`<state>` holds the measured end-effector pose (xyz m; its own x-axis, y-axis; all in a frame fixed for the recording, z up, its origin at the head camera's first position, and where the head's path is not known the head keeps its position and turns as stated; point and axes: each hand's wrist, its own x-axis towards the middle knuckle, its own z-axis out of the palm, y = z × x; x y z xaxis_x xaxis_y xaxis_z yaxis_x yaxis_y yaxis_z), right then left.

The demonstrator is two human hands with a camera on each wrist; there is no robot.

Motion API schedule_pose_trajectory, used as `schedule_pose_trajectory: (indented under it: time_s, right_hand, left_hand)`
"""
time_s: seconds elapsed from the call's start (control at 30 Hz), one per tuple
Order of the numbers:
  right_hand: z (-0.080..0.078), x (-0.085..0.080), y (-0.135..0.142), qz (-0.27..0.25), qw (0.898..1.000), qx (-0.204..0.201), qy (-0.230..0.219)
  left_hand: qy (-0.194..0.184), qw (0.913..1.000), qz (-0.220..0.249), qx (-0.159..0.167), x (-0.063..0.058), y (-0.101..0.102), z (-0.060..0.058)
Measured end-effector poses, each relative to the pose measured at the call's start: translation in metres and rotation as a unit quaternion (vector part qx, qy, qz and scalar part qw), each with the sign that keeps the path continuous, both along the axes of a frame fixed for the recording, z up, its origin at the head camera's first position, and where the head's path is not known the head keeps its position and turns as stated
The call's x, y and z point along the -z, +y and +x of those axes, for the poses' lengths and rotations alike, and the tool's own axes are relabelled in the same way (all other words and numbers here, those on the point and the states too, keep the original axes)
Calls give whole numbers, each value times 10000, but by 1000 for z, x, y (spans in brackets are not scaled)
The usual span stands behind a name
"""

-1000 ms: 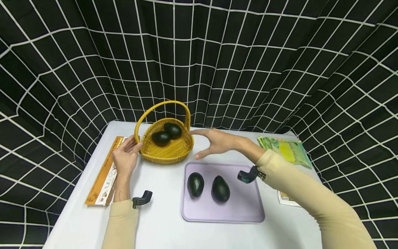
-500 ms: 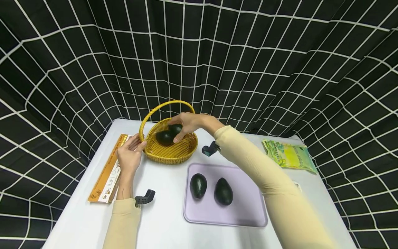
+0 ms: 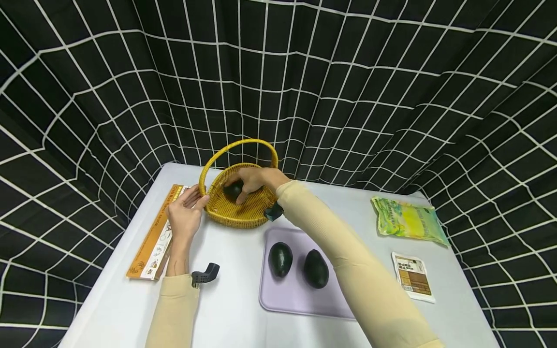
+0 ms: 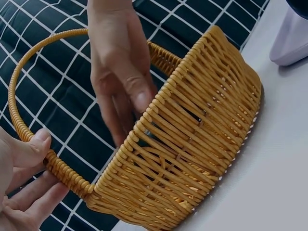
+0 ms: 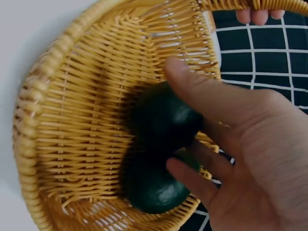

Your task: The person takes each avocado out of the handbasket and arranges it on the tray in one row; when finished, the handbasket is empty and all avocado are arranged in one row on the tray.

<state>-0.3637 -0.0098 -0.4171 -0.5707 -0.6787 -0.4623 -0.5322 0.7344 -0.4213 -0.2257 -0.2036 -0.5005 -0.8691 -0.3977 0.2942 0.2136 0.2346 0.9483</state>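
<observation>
A yellow wicker basket (image 3: 237,221) stands toward the back left of the table. My left hand (image 3: 184,217) pinches the lower left part of its arched handle (image 4: 67,175) between thumb and fingers. Reaching into the basket from the right, my right hand (image 3: 256,180) has its thumb and fingers around a dark green avocado (image 5: 166,115). Another avocado (image 5: 156,187) lies against it in the basket; the hand hides it in the head view. How firmly the right fingertips press cannot be made out.
Two more avocados, one at left (image 3: 280,259) and one at right (image 3: 315,269), lie on a lilac tray (image 3: 304,308). An orange-and-white box (image 3: 152,241) lies left of the basket. A green packet (image 3: 409,220) and a small white-and-brown packet (image 3: 413,276) lie at right.
My right hand has moved left from beside the basket into it, over the avocados. The left hand keeps its hold on the handle. The head view has shifted slightly.
</observation>
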Motion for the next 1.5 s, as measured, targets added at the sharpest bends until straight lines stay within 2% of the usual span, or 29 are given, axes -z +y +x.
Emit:
schedule_pose_trajectory:
  time_s: [0.1,0.2,0.33,0.47,0.63,0.83,1.07,1.2,1.37,1.5]
  right_hand:
    - [4,1,3,86,9997,214,122]
    - [7,5,-1,-5,9991,202,364]
    - [12,16,-13,-167,9968,146,773]
    - [18,28,-26,-233,9937,304,1054]
    - [23,38,-38,-217,9928,445,1087]
    - [27,42,-47,-359,9929,497,1021]
    - [29,48,-44,-638,9889,354,1291]
    - [32,37,-34,-955,9867,267,1287]
    - [37,8,-12,-1428,9800,242,1367]
    - [45,-15,16,-1755,9740,355,1387]
  left_hand:
    - [-20,10000,-54,9,0,-3,-1]
    - [-50,10000,-38,-18,-1,-7,-1]
    - [-133,9999,-7,-68,-1,-13,0]
    - [-235,9996,-75,-101,0,-18,1]
    - [-274,9994,-136,-171,1,-23,3]
    - [-119,9994,-100,-302,3,-28,5]
    - [-241,9990,-57,-375,6,-33,5]
    - [-246,9986,-61,-454,8,-37,6]
    - [-271,9986,-87,-446,7,-41,4]
    - [-277,9988,-37,-410,5,-42,4]
